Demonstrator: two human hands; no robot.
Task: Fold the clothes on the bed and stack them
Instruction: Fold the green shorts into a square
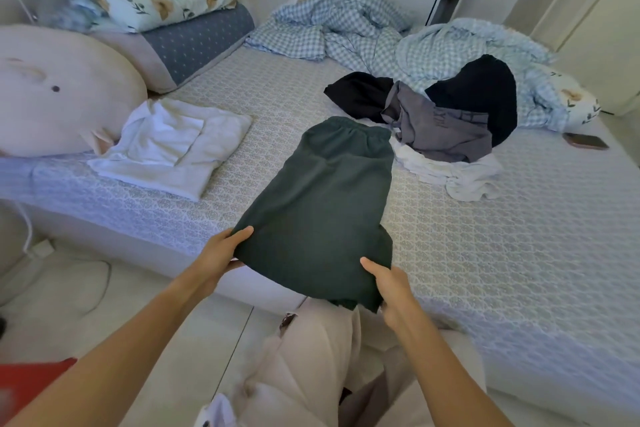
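The dark green shorts (pixel 322 204) are stretched out between the person and the middle of the bed (pixel 519 253), near hem up at the hands and the elastic waistband out at the far end, right beside the pile of unfolded clothes. Left hand (pixel 221 253) has the near left corner: thumb lying over the top of the cloth, fingers tucked underneath, so it's a pinch on the fabric. Right hand (pixel 388 284) takes the near right corner the same way, thumb on top, fingers curled under the hem and hidden by the cloth. Both hands are gripping, then, one at each corner, and the hem hangs over the edge of the mattress between them. The shorts run lengthwise away from the person, long axis pointing from the hands toward the far side of the bed and leaning a little to the right, waistband furthest off. Just past that waistband sits the heap: a grey garment (pixel 440 128) on top, a black garment (pixel 481 94) behind it, a white garment (pixel 453 173) crumpled underneath at the front. Off to the left, well apart from the shorts, a folded white garment (pixel 173 146) lies flat against a big pink plush pillow (pixel 59 90).
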